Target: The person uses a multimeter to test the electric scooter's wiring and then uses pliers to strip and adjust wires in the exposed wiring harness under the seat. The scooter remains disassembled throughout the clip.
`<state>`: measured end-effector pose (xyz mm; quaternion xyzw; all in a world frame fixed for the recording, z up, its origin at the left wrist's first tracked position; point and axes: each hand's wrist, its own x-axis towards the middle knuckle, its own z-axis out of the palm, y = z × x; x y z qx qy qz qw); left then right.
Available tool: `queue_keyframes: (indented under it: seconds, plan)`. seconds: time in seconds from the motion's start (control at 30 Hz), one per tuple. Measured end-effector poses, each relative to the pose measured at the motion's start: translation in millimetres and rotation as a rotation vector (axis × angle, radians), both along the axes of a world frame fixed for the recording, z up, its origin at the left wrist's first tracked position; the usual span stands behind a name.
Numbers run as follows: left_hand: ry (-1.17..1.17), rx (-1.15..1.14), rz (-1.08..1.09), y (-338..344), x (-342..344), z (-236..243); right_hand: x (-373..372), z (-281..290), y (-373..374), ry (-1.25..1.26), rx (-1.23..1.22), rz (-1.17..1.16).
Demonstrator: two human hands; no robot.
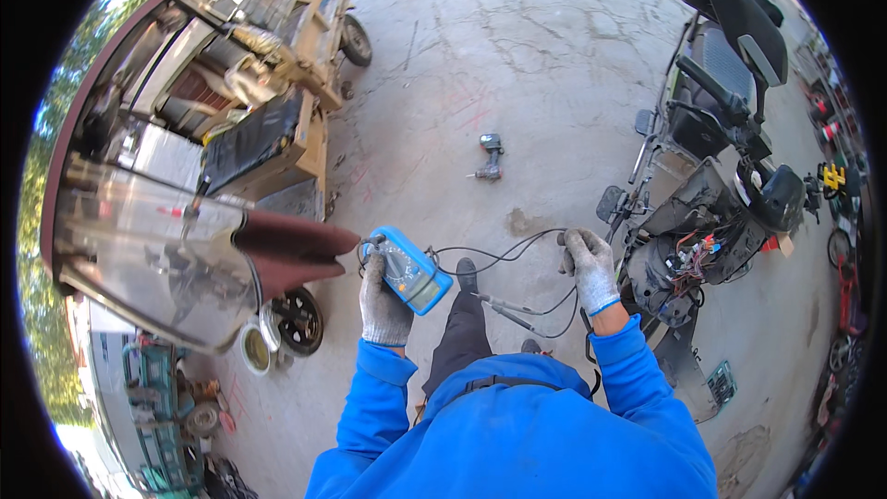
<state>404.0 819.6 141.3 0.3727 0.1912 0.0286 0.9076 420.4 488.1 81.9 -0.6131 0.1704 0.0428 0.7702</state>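
Cracked grey concrete (443,65) runs up the top middle, wooden-sided cart (319,14) upper left, black scooter (725,83) with bare wiring (695,257) along the right side; just below centre-left my gloved left hand (381,300) grips a tilted blue rectangular multimeter (409,273), round dial (399,263), grey screen (425,293), while my gloved right hand (589,268) pinches its thin black leads (506,259)

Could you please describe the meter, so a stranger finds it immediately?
From the blue jacket, follow the left sleeve to the gloved left hand. It holds the meter, a blue case with dial and screen; the leads beside it are thin and black.
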Motion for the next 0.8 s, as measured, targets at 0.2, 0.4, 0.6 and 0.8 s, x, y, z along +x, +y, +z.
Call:
queue_keyframes:
  seconds: [0.2, 0.4, 0.6, 0.8]
  plan:
    - [-0.100, -0.125, 0.012, 14, 201, -31, 26, -26, 10, 0.206, -0.203, 0.083]
    - [-0.013, -0.036, -0.224, -2, 352, -28, 32, -2, 14, 0.318, -0.305, 0.089]
    - [-0.013, 0.029, -0.416, -81, 410, -13, 77, 18, 20, 0.276, -0.901, 0.250]
    - [-0.157, 0.235, -0.863, -170, 383, 18, 185, 55, 5, -0.149, -0.258, -0.255]
